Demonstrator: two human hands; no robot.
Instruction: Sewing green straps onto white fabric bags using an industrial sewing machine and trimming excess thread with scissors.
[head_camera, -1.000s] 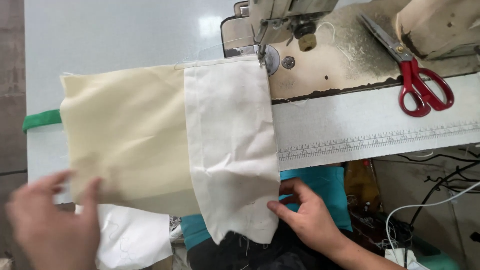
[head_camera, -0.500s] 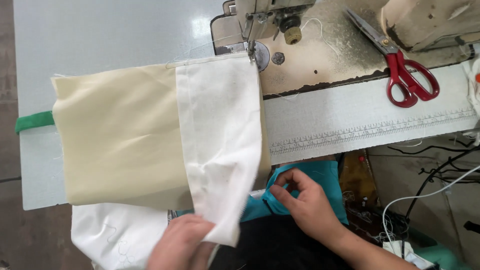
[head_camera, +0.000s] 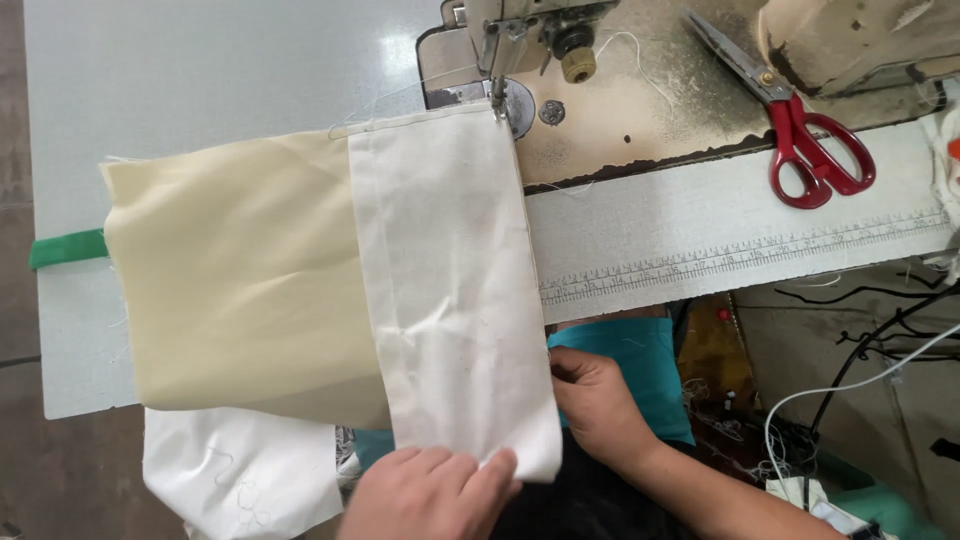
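Head-cam view, looking down at a sewing station. Left hand (head_camera: 430, 495), bottom centre of frame, has its grip pinched on the lower edge of a white fabric panel (head_camera: 450, 290), fingertips over the hem corner. Right hand (head_camera: 598, 405), lower right of centre, grips the same panel's right edge w/ thumb and fingers closed on it. The white panel runs as a tall strip from bottom centre up to the needle area, overlapping a cream fabric piece (head_camera: 235, 285) that spreads to its left across the pale counter (head_camera: 200, 70). Panel's top right corner sits right at the presser foot (head_camera: 497, 95) of the sewing machine (head_camera: 560, 40), upper centre; whether it is under the foot can't be told. Judging by this, the pieces look laid together & lined up, top edge brought to the needle; loose threads show along that top edge, but no finished seam is clear, so stitching seems to be ahead or only begun. Further out: red-handled scissors (head_camera: 800, 140) upper right on the machine bed, a printed ruler strip (head_camera: 740, 265) along the counter's front edge, a green strap (head_camera: 65, 248) at far left, more white cloth (head_camera: 240, 470) hanging lower left, cables lower right.
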